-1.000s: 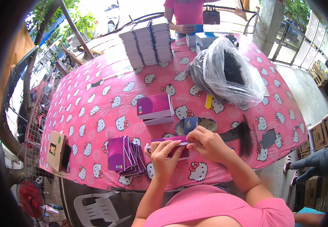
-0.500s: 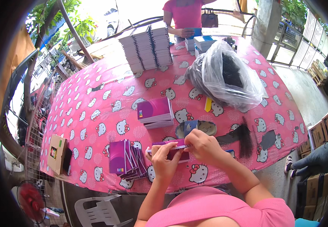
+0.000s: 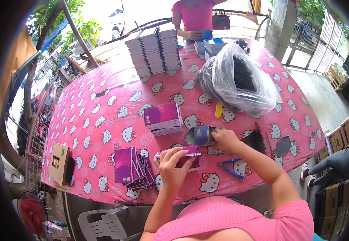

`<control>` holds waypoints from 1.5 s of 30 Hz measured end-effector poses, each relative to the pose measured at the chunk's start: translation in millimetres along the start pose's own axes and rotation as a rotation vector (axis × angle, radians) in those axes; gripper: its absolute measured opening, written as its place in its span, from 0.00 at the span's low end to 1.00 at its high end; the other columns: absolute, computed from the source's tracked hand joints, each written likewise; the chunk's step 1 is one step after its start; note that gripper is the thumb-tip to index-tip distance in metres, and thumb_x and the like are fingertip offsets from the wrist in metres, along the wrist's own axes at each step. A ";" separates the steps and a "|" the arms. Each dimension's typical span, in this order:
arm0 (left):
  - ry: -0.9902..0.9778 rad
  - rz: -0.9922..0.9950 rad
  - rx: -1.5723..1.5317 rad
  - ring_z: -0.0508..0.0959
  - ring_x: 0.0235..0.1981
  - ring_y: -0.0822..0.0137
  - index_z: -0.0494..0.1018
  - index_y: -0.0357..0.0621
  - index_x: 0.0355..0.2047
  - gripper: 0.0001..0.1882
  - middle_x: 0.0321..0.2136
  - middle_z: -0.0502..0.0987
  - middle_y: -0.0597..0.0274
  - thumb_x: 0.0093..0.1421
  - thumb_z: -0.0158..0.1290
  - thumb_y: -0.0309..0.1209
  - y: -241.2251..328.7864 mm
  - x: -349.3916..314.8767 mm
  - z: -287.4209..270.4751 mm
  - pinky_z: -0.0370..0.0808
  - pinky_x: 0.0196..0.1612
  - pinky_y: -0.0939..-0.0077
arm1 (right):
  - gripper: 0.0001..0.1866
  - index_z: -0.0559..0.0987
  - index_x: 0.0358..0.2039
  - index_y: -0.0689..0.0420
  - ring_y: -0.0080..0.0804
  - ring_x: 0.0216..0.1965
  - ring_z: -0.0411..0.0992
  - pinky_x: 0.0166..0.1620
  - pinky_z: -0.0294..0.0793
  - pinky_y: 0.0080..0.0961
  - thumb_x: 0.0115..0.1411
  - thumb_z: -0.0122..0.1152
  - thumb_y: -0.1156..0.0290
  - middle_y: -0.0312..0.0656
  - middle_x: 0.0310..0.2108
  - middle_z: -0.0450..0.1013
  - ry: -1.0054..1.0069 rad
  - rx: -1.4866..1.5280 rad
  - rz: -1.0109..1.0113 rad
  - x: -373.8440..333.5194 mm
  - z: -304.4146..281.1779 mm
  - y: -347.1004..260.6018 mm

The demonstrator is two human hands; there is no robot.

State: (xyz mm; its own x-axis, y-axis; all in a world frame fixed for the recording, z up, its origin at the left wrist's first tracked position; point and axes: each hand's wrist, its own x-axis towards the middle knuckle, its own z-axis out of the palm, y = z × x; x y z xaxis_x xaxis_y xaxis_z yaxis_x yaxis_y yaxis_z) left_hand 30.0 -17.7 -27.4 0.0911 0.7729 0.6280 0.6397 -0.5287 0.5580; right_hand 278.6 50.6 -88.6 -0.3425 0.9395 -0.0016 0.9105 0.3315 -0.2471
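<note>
My left hand [image 3: 169, 168] is closed around a purple notebook [image 3: 192, 155], held with its edge toward me just above the table. Another purple cover shows below it. My right hand [image 3: 222, 140] has its fingers curled at the right end of a small oval blue-and-grey container [image 3: 200, 135]. What those fingers grip, if anything, is hidden. Blue-handled pliers [image 3: 234, 168] lie under my right forearm. Beyond the left hand sits a neat stack of purple notebooks [image 3: 162, 114]. To its left is a fanned pile of spiral-bound purple notebooks [image 3: 126, 166].
Black spiral coils [image 3: 255, 140] lie right of the container. A clear plastic bag [image 3: 222, 80] holds more black coils. Tall notebook stacks [image 3: 150, 52] stand at the back, near another person [image 3: 194, 20]. A cardboard box [image 3: 58, 162] sits at the left edge.
My right hand has left the notebook's right end and moved right to the container. The pliers have come into view. My left hand still holds the notebook.
</note>
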 end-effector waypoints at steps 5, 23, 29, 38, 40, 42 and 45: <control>-0.040 -0.059 -0.010 0.76 0.37 0.67 0.80 0.50 0.36 0.20 0.30 0.80 0.69 0.40 0.71 0.33 -4.6 -5.8 -1.0 0.61 0.50 0.63 | 0.20 0.75 0.44 0.57 0.34 0.36 0.77 0.40 0.76 0.35 0.51 0.68 0.66 0.41 0.36 0.77 0.305 0.696 0.051 7.5 -17.4 7.9; -0.039 -0.160 -0.079 0.74 0.49 0.55 0.78 0.44 0.35 0.21 0.48 0.73 0.54 0.39 0.72 0.31 -17.6 2.0 -6.8 0.70 0.53 0.58 | 0.19 0.75 0.39 0.60 0.22 0.32 0.74 0.35 0.73 0.25 0.43 0.65 0.82 0.38 0.28 0.76 -0.049 1.055 -0.202 17.9 -61.4 -35.3; 0.013 -0.261 -0.096 0.75 0.48 0.55 0.78 0.42 0.30 0.18 0.47 0.72 0.53 0.38 0.73 0.29 -21.5 -4.1 -14.9 0.74 0.49 0.64 | 0.20 0.75 0.38 0.60 0.33 0.34 0.76 0.38 0.74 0.31 0.41 0.65 0.80 0.44 0.29 0.76 0.039 0.824 -0.399 21.0 -67.7 -50.4; -0.035 -0.458 -0.472 0.75 0.41 0.69 0.74 0.39 0.38 0.17 0.37 0.76 0.61 0.48 0.67 0.22 -38.6 -6.0 -8.1 0.73 0.44 0.75 | 0.23 0.76 0.43 0.59 0.34 0.36 0.77 0.40 0.74 0.30 0.41 0.63 0.79 0.47 0.34 0.77 0.060 0.696 -0.149 42.1 -48.3 -38.2; -0.028 -0.528 -0.574 0.75 0.42 0.74 0.70 0.38 0.46 0.20 0.38 0.75 0.63 0.53 0.63 0.18 -44.8 -11.4 -12.7 0.73 0.46 0.80 | 0.25 0.76 0.45 0.59 0.32 0.36 0.76 0.41 0.74 0.29 0.41 0.63 0.80 0.46 0.34 0.77 0.020 0.840 -0.229 44.7 -60.1 -48.6; 0.064 -0.508 -0.715 0.75 0.43 0.73 0.70 0.38 0.45 0.19 0.38 0.75 0.64 0.54 0.62 0.16 -39.5 -8.4 -4.9 0.73 0.48 0.80 | 0.27 0.76 0.46 0.59 0.31 0.36 0.76 0.41 0.74 0.28 0.41 0.63 0.80 0.45 0.33 0.77 -0.057 0.790 -0.274 40.1 -56.6 -49.9; 0.119 -0.531 -0.831 0.77 0.44 0.71 0.71 0.37 0.46 0.17 0.39 0.77 0.61 0.56 0.58 0.14 -44.2 -11.3 0.0 0.75 0.48 0.80 | 0.24 0.76 0.43 0.59 0.24 0.33 0.71 0.39 0.72 0.25 0.40 0.64 0.79 0.39 0.29 0.74 0.022 1.002 -0.190 52.8 -46.7 -44.7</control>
State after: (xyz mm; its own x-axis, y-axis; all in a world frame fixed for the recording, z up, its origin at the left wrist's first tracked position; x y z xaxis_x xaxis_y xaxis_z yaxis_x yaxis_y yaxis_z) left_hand 0.7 -3.1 -59.2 -0.1583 0.9645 0.2112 -0.1669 -0.2370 0.9571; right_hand 230.6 89.4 -32.4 -0.4474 0.8838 0.1372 0.2254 0.2598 -0.9390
